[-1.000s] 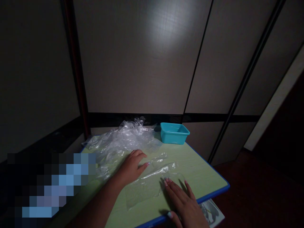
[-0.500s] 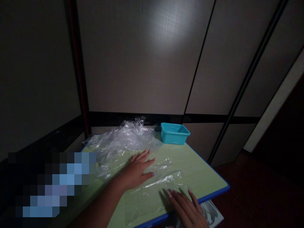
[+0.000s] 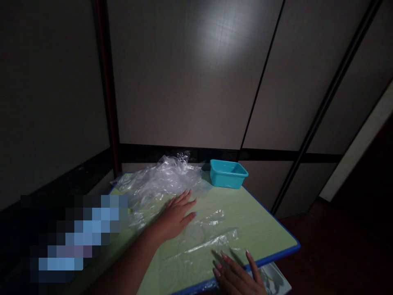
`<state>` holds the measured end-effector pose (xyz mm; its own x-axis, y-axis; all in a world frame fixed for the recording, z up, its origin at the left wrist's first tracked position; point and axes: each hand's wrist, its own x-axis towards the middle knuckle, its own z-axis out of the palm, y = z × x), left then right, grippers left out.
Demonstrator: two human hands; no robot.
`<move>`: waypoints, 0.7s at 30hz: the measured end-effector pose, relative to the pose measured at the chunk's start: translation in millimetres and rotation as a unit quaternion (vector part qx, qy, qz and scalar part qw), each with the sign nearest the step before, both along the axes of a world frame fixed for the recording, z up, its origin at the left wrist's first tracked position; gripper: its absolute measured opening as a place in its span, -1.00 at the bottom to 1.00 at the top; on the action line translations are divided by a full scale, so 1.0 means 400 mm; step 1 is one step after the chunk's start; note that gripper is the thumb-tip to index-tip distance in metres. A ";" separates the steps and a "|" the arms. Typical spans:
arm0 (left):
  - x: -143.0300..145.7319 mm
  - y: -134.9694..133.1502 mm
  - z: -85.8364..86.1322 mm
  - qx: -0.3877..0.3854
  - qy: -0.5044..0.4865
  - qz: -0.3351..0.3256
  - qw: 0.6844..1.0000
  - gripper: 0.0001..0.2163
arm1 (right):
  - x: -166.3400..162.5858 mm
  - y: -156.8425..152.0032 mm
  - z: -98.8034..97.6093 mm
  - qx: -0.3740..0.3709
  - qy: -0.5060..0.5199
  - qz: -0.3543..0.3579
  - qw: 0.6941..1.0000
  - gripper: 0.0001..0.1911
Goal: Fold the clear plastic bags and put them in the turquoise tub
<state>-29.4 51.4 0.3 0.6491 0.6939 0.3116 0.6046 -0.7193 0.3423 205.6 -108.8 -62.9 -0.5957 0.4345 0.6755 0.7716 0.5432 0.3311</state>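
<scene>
A clear plastic bag [image 3: 196, 254] lies spread out on the pale green tabletop [image 3: 254, 221] in front of me. My left hand [image 3: 176, 219] rests flat near the bag's far side, fingers stretched out and apart. By the table's near edge is my right hand [image 3: 238, 272], its fingers spread over the near part of the bag; whether they touch it I cannot tell. Beyond my left hand sits a crumpled heap of clear plastic bags [image 3: 168, 176].
A turquoise plastic basket [image 3: 227, 175] stands at the table's back right corner. Panelled cupboard doors [image 3: 190, 82] rise right behind the table. Below the near edge, a white container [image 3: 278, 276] shows partly. At the left, a pixelated patch hides part of the view.
My left hand has shifted slightly left and away from me over the table. My right hand has moved a little lower with its fingers spread wider. The view has turned slightly.
</scene>
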 end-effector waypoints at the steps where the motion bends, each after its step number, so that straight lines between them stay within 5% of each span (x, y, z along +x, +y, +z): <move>1: -0.001 0.000 0.000 -0.002 0.000 0.001 1.000 -0.57 | 0.003 -0.001 0.005 -0.002 -0.014 0.015 1.000 -0.74; 8: -0.005 0.007 -0.004 -0.039 -0.032 -0.006 0.999 -0.57 | -0.003 0.022 0.033 -0.008 -0.021 0.005 1.000 -0.60; 15: -0.002 0.004 -0.005 -0.087 -0.107 -0.030 0.990 -0.58 | 0.012 0.048 0.035 0.007 -0.059 0.052 0.997 -0.80; 21: 0.013 0.000 0.013 -0.201 -0.208 -0.029 0.957 -0.51 | -0.016 0.069 0.075 -0.186 0.016 0.060 0.981 -0.75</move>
<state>-24.0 51.3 5.3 0.5681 0.7784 0.2672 0.3190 -0.5076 0.8004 199.3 -81.2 -33.0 -0.6381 0.5825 0.5035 0.7021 0.7086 0.0700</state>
